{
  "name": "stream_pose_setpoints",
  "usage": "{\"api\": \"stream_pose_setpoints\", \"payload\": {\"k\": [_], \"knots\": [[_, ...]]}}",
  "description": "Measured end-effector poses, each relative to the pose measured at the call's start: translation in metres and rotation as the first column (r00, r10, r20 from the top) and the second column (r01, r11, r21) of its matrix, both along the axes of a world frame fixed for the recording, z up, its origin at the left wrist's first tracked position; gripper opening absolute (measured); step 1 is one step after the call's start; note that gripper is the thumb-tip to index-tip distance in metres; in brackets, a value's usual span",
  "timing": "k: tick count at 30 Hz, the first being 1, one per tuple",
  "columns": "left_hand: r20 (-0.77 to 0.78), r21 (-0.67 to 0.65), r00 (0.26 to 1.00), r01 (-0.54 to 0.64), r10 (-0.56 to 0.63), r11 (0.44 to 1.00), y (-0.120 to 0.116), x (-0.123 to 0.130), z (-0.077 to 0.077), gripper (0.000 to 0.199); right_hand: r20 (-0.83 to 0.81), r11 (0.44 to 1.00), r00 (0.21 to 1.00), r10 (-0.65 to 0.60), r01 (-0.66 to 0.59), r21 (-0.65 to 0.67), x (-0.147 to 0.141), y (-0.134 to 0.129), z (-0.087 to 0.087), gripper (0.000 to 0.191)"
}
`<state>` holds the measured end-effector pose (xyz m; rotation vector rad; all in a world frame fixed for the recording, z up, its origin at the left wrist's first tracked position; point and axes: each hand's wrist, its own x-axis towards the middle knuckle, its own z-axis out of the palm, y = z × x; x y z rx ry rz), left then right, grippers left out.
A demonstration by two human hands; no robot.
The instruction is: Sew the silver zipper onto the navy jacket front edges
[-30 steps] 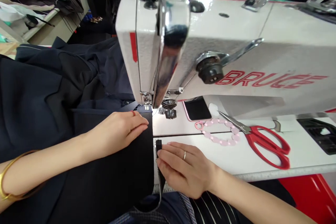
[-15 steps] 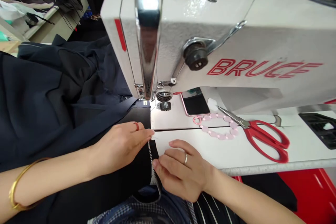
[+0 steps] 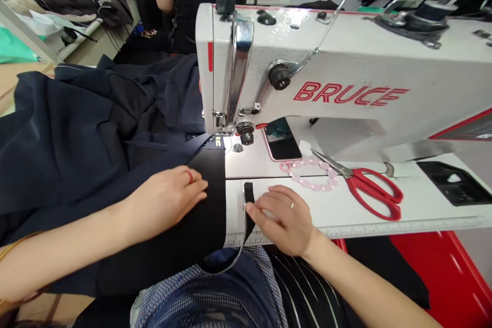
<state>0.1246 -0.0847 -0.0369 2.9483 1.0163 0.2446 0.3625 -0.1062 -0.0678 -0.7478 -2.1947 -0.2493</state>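
My left hand [image 3: 171,197], with a red ring, rests on the dark garment [image 3: 77,118], its fingers lying loosely on a smooth black panel [image 3: 203,189]. Between thumb and fingers of my right hand [image 3: 286,219] is a black zipper [image 3: 249,193] with pale metal teeth. Its top end stands a little to the right of the panel's edge, and the rest curves down over the table's front edge toward my lap. The garment's far part lies beneath the needle area of the white sewing machine [image 3: 338,61].
Right of the needle lie a phone [image 3: 283,141], a pink beaded strap [image 3: 315,184] and red-handled scissors [image 3: 369,189]. A ruler strip [image 3: 365,226] runs along the table's front edge. A black tray [image 3: 453,184] sits at far right. Behind the machine is a person in black [image 3: 200,5].
My right hand has moved right with the zipper, away from the panel's edge. My left hand has drawn back left from the zipper onto the fabric. The head view has shifted.
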Motion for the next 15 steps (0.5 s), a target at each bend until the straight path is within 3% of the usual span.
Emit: {"api": "stream_pose_setpoints", "payload": {"k": [3, 6, 11, 15], "knots": [[0.002, 0.163, 0.999, 0.034, -0.035, 0.986, 0.025, -0.002, -0.016, 0.032, -0.057, 0.998, 0.998, 0.041, -0.043, -0.035, -0.001, 0.02, -0.007, 0.017], [-0.023, 0.209, 0.999, 0.047, -0.043, 0.977, 0.045, -0.001, -0.028, 0.03, -0.092, 0.998, 0.995, 0.039, -0.044, -0.052, -0.001, 0.043, -0.012, 0.016], [-0.134, 0.171, 0.989, -0.043, 0.066, 0.984, 0.067, 0.014, -0.022, 0.02, -0.022, 0.999, 0.999, 0.045, -0.045, 0.002, -0.002, 0.066, -0.019, 0.015], [-0.284, 0.164, 0.958, 0.014, 0.034, 0.986, 0.08, 0.033, -0.018, 0.017, -0.022, 0.999, 0.999, 0.041, -0.041, -0.014, -0.001, 0.068, -0.023, 0.009]]}}
